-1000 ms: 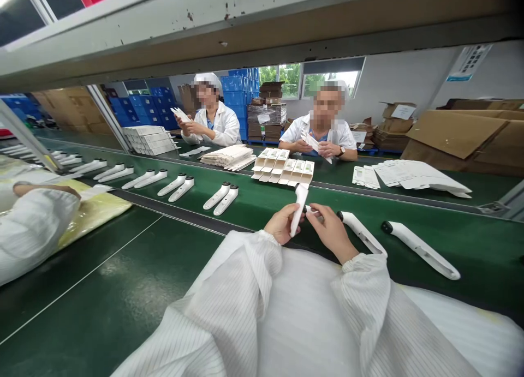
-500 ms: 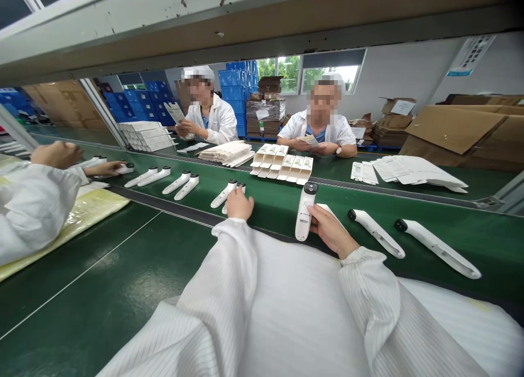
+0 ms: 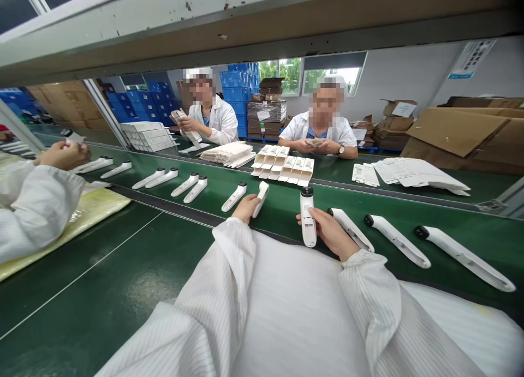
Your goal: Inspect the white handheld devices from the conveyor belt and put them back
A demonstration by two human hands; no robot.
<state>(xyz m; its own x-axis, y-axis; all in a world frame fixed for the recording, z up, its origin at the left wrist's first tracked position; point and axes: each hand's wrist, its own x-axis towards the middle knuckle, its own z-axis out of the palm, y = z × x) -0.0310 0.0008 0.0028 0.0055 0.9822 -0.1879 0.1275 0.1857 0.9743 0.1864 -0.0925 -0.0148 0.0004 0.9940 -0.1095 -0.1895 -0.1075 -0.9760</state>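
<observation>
My left hand [image 3: 246,208] is closed around a white infrared thermometer [image 3: 262,196], tipped up on its side just above the green conveyor belt [image 3: 282,224]. In my right hand [image 3: 331,232] another white thermometer [image 3: 308,219] stands nearly upright, its black head at the top and an open slot in its handle facing me. Left of my left hand lies a thermometer [image 3: 234,197] on the belt. Beyond my right hand, a thermometer [image 3: 352,228] lies partly hidden behind the fingers, with two more further right.
A co-worker's hand [image 3: 65,153] holds a thermometer at the left. Across the belt, two people handle cartons beside open white boxes [image 3: 282,164] and flat cartons [image 3: 421,172]. A shelf beam [image 3: 204,17] spans overhead. White padded sheeting [image 3: 303,306] lies before me.
My left hand has lifted a thermometer from the belt and turned it. The thermometers on the belt have shifted right. The right hand's thermometer has moved slightly down and its handle has turned a little.
</observation>
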